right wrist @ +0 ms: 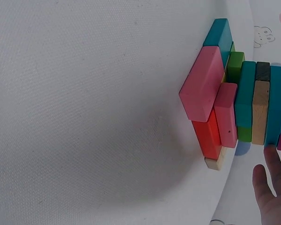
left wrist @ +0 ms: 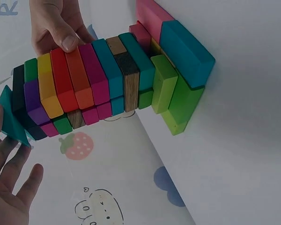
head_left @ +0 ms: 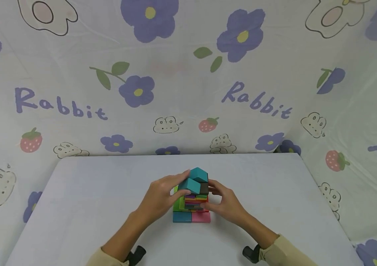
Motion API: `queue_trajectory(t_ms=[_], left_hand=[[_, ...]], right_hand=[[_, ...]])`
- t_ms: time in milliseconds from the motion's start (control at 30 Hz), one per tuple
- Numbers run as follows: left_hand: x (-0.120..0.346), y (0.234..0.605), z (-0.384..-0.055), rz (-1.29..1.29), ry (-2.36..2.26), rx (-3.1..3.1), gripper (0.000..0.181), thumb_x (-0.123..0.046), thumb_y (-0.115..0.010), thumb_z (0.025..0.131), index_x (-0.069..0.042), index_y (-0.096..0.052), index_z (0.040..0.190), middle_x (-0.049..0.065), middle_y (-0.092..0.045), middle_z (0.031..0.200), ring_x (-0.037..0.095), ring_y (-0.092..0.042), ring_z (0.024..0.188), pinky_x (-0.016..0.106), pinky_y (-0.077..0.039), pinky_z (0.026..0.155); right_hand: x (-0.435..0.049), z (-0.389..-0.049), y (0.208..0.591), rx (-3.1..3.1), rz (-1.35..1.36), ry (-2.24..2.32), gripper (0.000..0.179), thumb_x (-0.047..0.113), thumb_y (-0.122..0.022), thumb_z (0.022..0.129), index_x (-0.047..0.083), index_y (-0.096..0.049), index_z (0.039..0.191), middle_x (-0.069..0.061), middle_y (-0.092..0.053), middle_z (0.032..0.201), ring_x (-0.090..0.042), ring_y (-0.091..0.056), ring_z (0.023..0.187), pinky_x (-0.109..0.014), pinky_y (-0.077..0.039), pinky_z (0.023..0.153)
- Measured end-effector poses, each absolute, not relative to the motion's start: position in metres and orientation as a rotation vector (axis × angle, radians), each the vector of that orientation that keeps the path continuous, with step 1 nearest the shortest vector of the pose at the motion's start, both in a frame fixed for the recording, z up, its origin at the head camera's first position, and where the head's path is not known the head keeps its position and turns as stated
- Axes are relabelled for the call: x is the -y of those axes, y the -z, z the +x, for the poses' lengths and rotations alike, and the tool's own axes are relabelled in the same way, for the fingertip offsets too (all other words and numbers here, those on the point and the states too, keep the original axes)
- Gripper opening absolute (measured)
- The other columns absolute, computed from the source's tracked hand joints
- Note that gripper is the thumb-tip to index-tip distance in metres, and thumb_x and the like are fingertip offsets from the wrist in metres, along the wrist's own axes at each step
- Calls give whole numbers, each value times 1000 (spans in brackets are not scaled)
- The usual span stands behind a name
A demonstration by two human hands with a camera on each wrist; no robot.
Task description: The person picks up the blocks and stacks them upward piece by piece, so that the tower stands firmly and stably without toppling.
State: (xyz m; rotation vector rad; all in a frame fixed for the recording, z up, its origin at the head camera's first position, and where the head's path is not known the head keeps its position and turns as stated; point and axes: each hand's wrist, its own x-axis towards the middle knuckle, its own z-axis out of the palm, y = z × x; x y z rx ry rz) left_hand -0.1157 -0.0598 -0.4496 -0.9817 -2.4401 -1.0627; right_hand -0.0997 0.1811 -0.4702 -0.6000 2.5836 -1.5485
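A tall tower of colored wooden blocks (left wrist: 65, 84) rises from a wider base of teal (head_left: 182, 217) and pink (head_left: 201, 217) blocks. At its top, my left hand (head_left: 161, 194) pinches a teal triangular block (head_left: 190, 185) between thumb and fingers. Another teal block (head_left: 198, 174) sits behind that one. My right hand (head_left: 226, 203) rests against the tower's right side, thumb on the front and fingers farther back. In the left wrist view its thumb touches an orange block (left wrist: 78, 77). Whether the pinched block rests on the tower is unclear.
The tower stands on a white table (head_left: 108, 199). Behind the table hangs a white cloth (head_left: 181, 85) printed with flowers, rabbits and strawberries. Light-green (left wrist: 187, 103) and red (right wrist: 207, 138) blocks form part of the base.
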Motion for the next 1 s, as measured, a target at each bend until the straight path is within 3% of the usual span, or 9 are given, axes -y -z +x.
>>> queue_trajectory(t_ms=[333,667,1000], left_hand=[[54,450,-116,-954,1067,2426,65,-23,-79,85,-13,-54,144,3,-68,126,20,-67,113,34,-55,92],[53,447,-118,-968,1052,2420,73,-28,-84,81,-12,-53,145,5,-65,132,23,-63,120,36,-53,95],[64,446,-119,-960,1148,2441,67,-18,-84,81,-15,-56,142,1,-74,114,19,-66,114,41,-51,99]], right_hand=[[-186,-109,494,-2597,-617,1552,69,1,-80,81,0,-47,142,-18,-58,137,-40,-58,123,-56,-46,101],[-193,-117,513,-2574,-622,1564,72,19,-84,82,13,-48,144,-6,-57,142,-30,-58,126,-54,-47,102],[-192,-116,512,-2576,-616,1561,70,20,-83,83,13,-49,144,-6,-58,140,-32,-58,125,-54,-47,101]])
